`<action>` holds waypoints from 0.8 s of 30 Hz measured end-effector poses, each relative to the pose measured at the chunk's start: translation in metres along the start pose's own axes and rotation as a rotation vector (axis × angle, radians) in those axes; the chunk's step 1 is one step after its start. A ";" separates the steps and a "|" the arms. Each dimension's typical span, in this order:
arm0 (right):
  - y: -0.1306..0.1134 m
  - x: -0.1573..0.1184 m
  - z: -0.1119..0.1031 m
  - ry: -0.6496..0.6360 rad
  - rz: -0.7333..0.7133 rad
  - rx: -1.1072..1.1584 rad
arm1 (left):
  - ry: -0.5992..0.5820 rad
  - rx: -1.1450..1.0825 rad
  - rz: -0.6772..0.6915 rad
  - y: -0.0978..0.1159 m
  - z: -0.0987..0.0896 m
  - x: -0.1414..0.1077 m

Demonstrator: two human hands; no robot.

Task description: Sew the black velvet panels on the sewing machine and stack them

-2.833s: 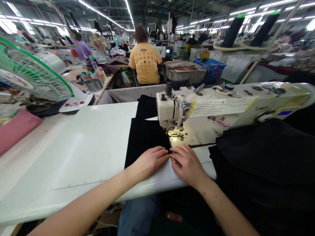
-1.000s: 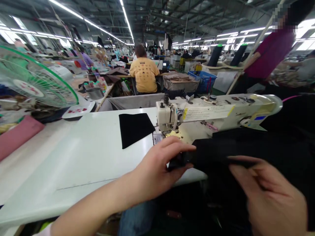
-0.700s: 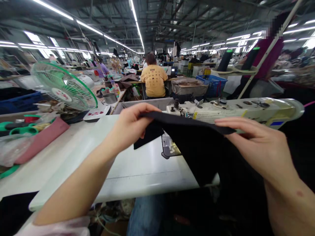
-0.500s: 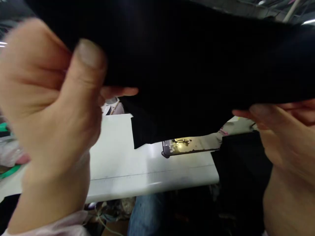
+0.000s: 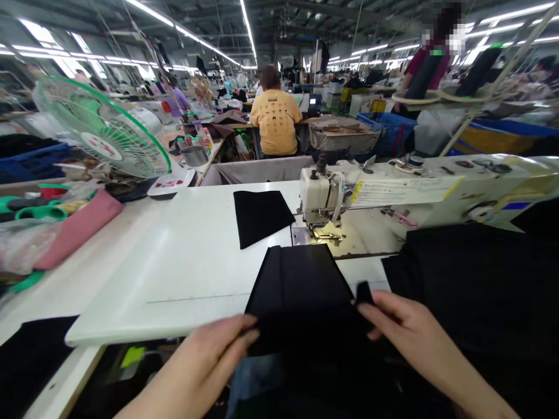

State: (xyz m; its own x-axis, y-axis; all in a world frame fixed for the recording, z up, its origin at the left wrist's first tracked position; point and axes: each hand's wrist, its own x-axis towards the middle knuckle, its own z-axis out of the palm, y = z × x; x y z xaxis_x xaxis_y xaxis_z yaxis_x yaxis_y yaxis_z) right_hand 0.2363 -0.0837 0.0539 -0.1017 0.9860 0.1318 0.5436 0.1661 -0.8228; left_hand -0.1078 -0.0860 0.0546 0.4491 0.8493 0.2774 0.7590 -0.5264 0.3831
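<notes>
A piece of black fabric point(image 5: 301, 276) hangs over the near edge of the white sewing table point(image 5: 187, 262), its far end lying flat just before the machine's needle area. My left hand point(image 5: 222, 343) pinches its left edge between thumb and fingers. At the right edge, my right hand point(image 5: 393, 317) grips the same fabric, with a small black flap standing up by the fingertips. Beyond them stands a white sewing machine point(image 5: 323, 195), its presser foot over the metal plate. A smaller black fabric piece point(image 5: 262, 215) lies flat to the left of the needle.
A stack of black fabric point(image 5: 463, 285) covers the table's right side. On the left are a green fan point(image 5: 102, 134), a pink cloth piece point(image 5: 81, 230) and green-handled scissors point(image 5: 41, 213). Thread cones point(image 5: 425, 73) stand at upper right. A person in a yellow shirt point(image 5: 276, 122) sits ahead.
Both hands have lowered the black fabric from close before the camera to the table's front edge. The machine and the workshop beyond have come into view.
</notes>
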 end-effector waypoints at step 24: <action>0.046 0.054 0.052 0.338 0.198 0.340 | 0.134 -1.116 -0.410 -0.013 0.029 0.113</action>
State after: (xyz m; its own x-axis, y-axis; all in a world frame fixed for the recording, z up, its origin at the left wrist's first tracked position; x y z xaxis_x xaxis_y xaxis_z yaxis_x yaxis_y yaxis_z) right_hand 0.2123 -0.0235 -0.0052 0.2809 0.9564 0.0802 0.2184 0.0177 -0.9757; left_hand -0.0533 0.0175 0.0554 0.1664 0.9858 0.0202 -0.0238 -0.0165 0.9996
